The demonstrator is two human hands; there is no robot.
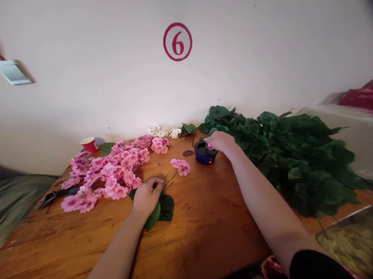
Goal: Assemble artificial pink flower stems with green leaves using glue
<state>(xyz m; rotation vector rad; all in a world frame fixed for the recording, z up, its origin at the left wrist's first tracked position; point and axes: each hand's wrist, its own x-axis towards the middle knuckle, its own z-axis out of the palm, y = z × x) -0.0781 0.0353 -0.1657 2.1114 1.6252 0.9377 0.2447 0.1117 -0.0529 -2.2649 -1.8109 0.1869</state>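
My left hand (150,195) is closed on a sprig of artificial green leaves (166,209), whose thin stems stick out past the fingertips. At the back, my right hand (222,142) pinches a pink artificial flower (209,145) over a small dark blue pot (205,156) with a lit red light on its front. Whether the flower touches what is in the pot cannot be made out. Between the hands a single pink flower cluster (181,166) lies on the wooden table (192,231). A large heap of pink flowers (112,171) is beside my left hand.
Green leaves (308,161) form a big pile along the right side. White flowers (175,133) lie at the back by the wall. A red paper cup (89,145) stands at the back left, and scissors (52,197) lie near the left edge.
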